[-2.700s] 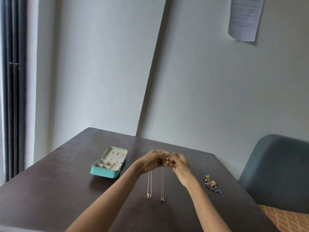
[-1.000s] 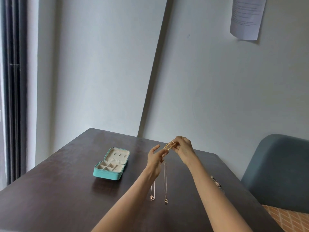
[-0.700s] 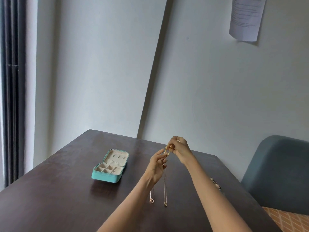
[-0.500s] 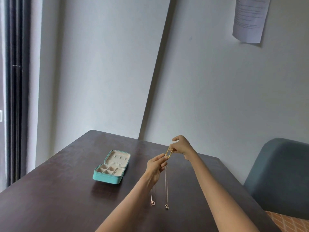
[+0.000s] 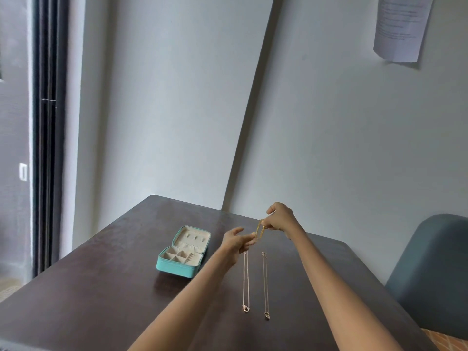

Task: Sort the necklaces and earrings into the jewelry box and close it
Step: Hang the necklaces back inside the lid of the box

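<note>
A short gold chain (image 5: pixel 259 230) is stretched in the air between my hands above the dark table. My right hand (image 5: pixel 281 217) pinches its upper end. My left hand (image 5: pixel 236 243) pinches its lower end with the fingertips. Two thin necklaces lie straight on the table below: a rose-gold necklace (image 5: pixel 245 282) and a second necklace (image 5: pixel 265 285) to its right, each with a small pendant at the near end. The teal jewelry box (image 5: pixel 182 268) stands open to the left, its cream compartments showing.
The dark table (image 5: pixel 88 287) ends at a wall behind. A grey-blue chair (image 5: pixel 435 269) stands to the right. A tall board leans against the wall behind the table. Curtains hang at the far left.
My hands have drawn apart: the right one rose and moved back, the left one lowered, and the gold chain now stretches between them. The earrings at right are now hidden behind my right arm.
</note>
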The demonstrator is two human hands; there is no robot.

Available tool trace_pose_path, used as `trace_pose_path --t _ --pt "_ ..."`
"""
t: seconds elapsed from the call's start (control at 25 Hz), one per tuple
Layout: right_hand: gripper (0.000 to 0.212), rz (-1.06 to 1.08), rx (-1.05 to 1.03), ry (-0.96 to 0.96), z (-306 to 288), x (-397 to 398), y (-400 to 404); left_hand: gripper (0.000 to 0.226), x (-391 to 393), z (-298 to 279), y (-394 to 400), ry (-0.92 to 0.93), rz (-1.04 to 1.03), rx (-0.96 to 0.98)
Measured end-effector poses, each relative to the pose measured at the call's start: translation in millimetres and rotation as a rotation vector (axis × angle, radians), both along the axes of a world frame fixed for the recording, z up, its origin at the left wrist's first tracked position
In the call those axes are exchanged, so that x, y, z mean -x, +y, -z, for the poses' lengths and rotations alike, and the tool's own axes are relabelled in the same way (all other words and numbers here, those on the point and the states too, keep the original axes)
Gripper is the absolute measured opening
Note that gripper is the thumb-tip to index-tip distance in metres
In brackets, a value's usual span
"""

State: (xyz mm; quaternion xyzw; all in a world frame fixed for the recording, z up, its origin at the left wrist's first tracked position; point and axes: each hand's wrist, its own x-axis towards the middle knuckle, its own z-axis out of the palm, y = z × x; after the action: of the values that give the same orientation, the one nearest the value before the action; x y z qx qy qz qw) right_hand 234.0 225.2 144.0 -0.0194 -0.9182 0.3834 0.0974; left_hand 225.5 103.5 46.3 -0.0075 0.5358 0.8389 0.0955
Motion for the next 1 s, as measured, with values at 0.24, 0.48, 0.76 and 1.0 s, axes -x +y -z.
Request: trace_pose_path --t 0.24,0.48,0.76,1.0 --pt "0.027 -0.040 0.001 0.023 6.0 10.5 -33.3 0.013 33.7 -37.1 -83.7 0.066 -0.077 0.335" --pt "0.023 -0.120 -0.063 0.020 14.7 24.8 -77.6 0.040 64.5 7.3 -151.5 -0.003 -0.181 1.244" --pt "0.020 -0.235 -0.099 0.051 35.4 43.0 -110.0 0.010 82.6 26.6 -179.5 -0.123 -0.099 1.030" --pt "0.025 -0.392 -0.115 -0.046 42.9 44.4 -127.1 0.012 58.4 28.2 -189.2 -0.123 -0.014 0.699"
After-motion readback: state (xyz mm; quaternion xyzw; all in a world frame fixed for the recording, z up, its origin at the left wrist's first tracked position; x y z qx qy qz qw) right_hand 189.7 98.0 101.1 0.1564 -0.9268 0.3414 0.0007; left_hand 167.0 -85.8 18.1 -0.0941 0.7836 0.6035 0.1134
